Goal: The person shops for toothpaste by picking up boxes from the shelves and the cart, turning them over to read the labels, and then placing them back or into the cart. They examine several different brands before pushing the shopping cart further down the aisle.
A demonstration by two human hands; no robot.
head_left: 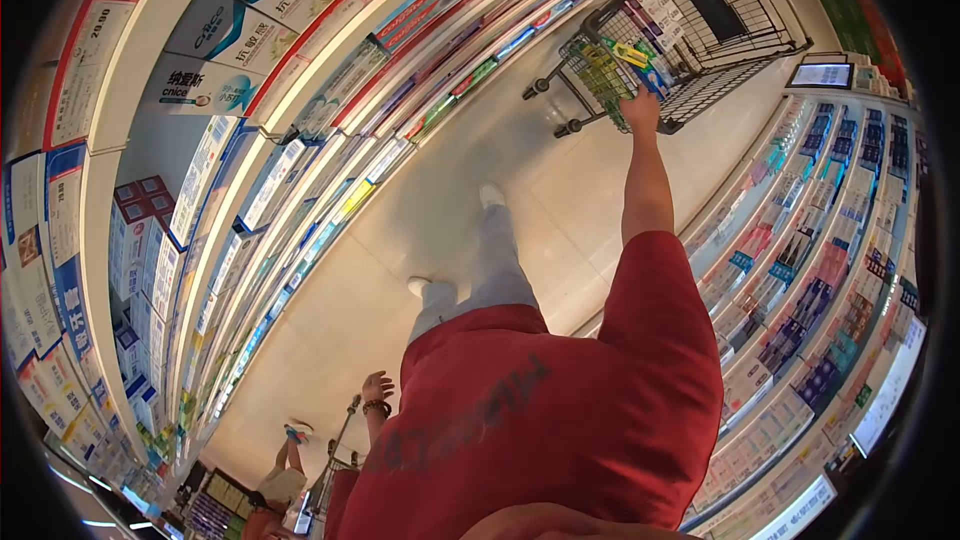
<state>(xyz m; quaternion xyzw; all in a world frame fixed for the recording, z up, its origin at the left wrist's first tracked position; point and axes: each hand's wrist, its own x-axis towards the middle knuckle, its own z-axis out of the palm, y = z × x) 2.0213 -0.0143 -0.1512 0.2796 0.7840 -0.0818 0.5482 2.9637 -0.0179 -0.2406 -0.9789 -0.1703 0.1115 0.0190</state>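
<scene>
My right arm stretches forward to a dark wire shopping cart (735, 90). My right hand (640, 112) is closed at the cart's near edge, seemingly around the rim; its fingertips are small and partly hidden. Just beyond them, inside the cart, lie a blue package (655, 78) and a yellow-green package (630, 54). Several white-and-purple packs (657, 15) stand behind these in the basket. Low on my left side, my left hand (377, 390) hangs with its fingers apart, holding nothing. A bracelet circles its wrist.
Long shelves of toothpaste boxes (225, 30) curve along the left. More stocked shelves (800, 270) line the right. Pale floor tiles (400, 230) run between them. Behind me on the left are another person (285, 485) and a second cart (335, 460).
</scene>
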